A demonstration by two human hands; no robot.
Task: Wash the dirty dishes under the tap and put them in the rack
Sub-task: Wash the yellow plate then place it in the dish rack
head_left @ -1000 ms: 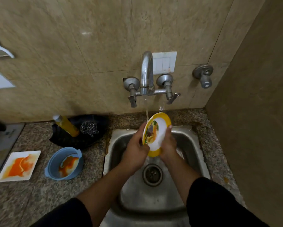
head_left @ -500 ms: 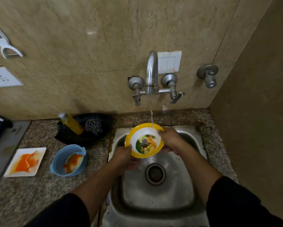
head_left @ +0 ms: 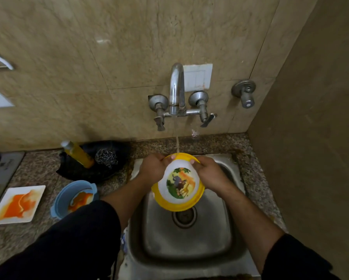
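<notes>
Bowl (head_left: 178, 185), yellow-rimmed: tilted toward me over sink (head_left: 189, 245), under tap (head_left: 177, 87) stream. My left hand (head_left: 152, 168), right hand (head_left: 210, 174): fingers gripping its sides. Stained blue bowl (head_left: 62, 197), white plate (head_left: 37, 191): worktop (head_left: 38, 170), left.

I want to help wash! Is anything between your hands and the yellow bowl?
Nothing visible. The left hand and right hand both grip the yellow bowl by its rim under the tap. No rack is in view.

Left hand (head_left: 152, 168) grips bowl (head_left: 178, 183) (tilted); right hand (head_left: 210, 174) too
</notes>
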